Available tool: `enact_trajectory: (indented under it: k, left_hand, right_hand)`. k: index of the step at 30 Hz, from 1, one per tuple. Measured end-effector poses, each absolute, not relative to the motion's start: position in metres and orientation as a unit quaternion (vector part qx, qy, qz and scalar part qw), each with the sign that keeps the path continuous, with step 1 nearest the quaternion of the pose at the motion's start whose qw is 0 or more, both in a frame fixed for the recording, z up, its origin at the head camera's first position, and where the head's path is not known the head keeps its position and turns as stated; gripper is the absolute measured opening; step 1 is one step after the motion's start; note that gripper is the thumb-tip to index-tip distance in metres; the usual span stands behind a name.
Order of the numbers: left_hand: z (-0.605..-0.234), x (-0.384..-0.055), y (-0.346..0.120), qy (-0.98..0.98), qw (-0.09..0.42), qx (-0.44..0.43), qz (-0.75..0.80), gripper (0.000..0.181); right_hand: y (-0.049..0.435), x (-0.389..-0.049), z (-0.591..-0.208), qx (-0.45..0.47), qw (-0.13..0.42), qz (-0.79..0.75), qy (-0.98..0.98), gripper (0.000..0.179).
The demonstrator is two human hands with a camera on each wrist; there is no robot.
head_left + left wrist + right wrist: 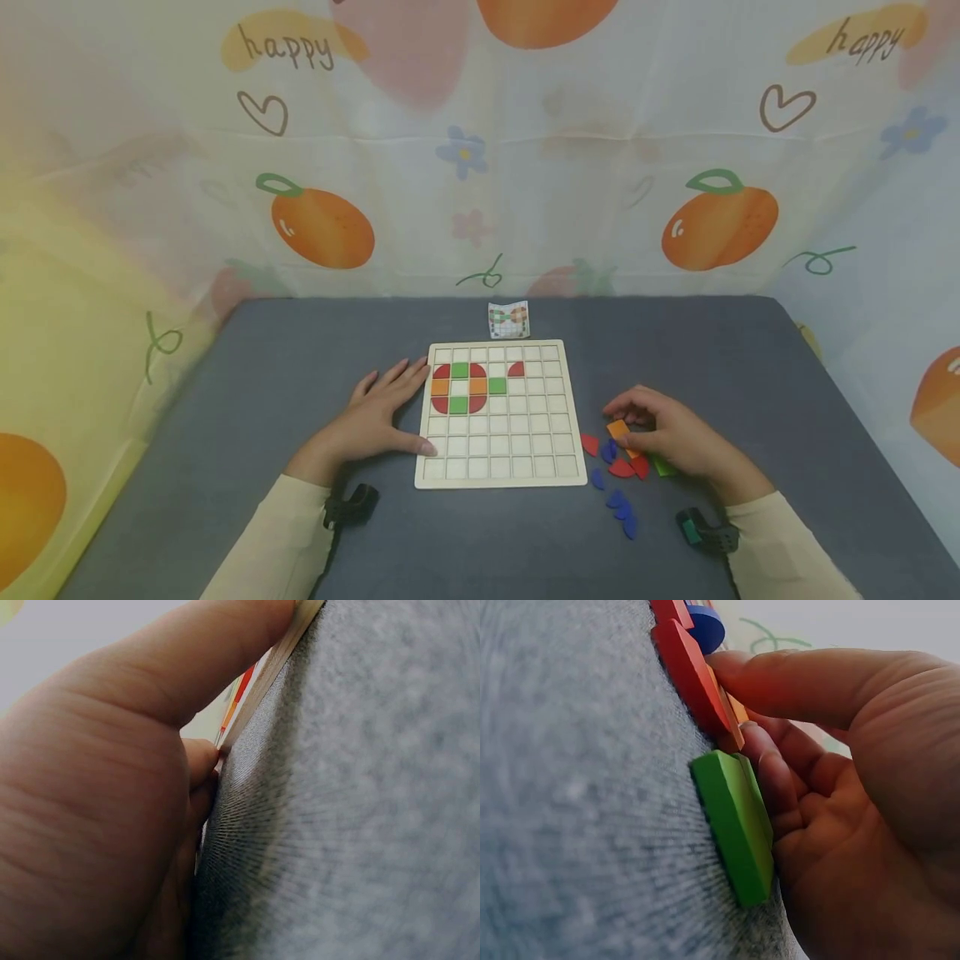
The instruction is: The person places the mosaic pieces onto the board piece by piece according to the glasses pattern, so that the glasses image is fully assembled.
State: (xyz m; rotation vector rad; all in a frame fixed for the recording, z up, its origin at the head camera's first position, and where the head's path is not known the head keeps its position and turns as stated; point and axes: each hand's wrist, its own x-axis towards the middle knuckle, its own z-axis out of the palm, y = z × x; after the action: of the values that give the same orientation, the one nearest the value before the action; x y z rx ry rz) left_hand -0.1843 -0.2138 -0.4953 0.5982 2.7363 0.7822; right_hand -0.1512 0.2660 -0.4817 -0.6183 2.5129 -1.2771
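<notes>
- Fingers, left hand (pixel 378 421), head view: outstretched, thumb set well away from the rest; thumb over the near left edge of the board (pixel 498 446), fingertips against that edge farther up.
- Fingers, right hand (pixel 663 433), head view: curled, thumb and fingertips pinching an orange square (pixel 617 428); whether it is clear of the pile cannot be told.
- Board: flat on the table (pixel 390 542), between both sets of fingers; a ring of red, green and orange pieces (pixel 478 387) lies nearest the left fingertips, a lone red quarter (pixel 517 369) farther right.
- Loose red pieces (pixel 621 469), below the right thumb; blue pieces (pixel 630 527), nearer the person; green square (pixel 663 467), partly under the right hand.
- Picture card (pixel 508 319): beyond the board, past the left fingertips.
- Left wrist view: thumb laid over the board's edge, other fingertips beside it. Risk: an uneven push here could slide the board or jolt its pieces.
- Right wrist view: orange square between thumb and fingertips, red just beside, green under the curled fingers. Risk: crowding could drag a neighbour along, or a thin edge slip from the pinch.
</notes>
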Motion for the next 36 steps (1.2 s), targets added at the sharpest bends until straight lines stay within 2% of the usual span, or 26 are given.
enact_trajectory:
  k: [11, 19, 25, 36]
  left_hand:
    - [-0.494, -0.185, -0.214, 0.935, 0.115, 0.208, 0.265, 0.133]
    - [-0.495, -0.185, -0.215, 0.934, 0.115, 0.208, 0.266, 0.133]
    - [-0.496, -0.185, -0.216, 0.933, 0.119, 0.21, 0.269, 0.133]
    - [-0.496, -0.186, -0.216, 0.932, 0.119, 0.212, 0.269, 0.133]
  right_hand:
    - [0.262, -0.153, -0.481, -0.19, 0.119, -0.424, 0.877, 0.031]
    - [0.258, -0.151, -0.481, -0.188, 0.115, -0.437, 0.872, 0.017]
    - [0.256, -0.149, -0.481, -0.153, 0.122, -0.447, 0.873, 0.016]
    - [0.252, -0.15, -0.482, -0.084, 0.074, -0.503, 0.857, 0.014]
